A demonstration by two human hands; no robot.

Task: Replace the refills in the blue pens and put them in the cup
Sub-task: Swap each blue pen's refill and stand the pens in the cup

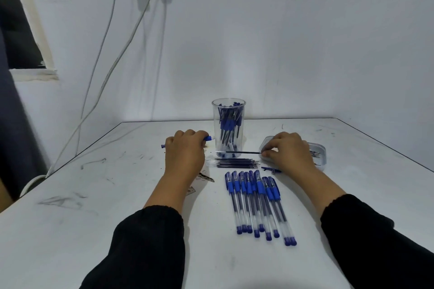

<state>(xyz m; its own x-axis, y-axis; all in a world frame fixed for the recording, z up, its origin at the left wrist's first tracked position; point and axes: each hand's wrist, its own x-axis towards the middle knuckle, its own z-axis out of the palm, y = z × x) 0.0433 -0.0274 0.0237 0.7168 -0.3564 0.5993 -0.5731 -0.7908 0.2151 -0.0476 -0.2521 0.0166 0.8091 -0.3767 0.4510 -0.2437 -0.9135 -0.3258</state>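
Capped pens (258, 204) nearest, left hand (184, 152) gripping half-hidden pen (207, 138), right hand (287, 151) pinching refill (243, 152).

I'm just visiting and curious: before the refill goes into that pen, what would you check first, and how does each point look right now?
1. Left hand grips the pen barrel: ok.
2. Right hand pinches the refill at one end: ok.
3. Refill lined up with the barrel's open end: not ok, it lies lower, in front of the cup.
4. Old refill already out of the barrel: cannot tell.
5. Cup upright with room for another pen: ok.
6. Spare refills within reach on the table: ok.
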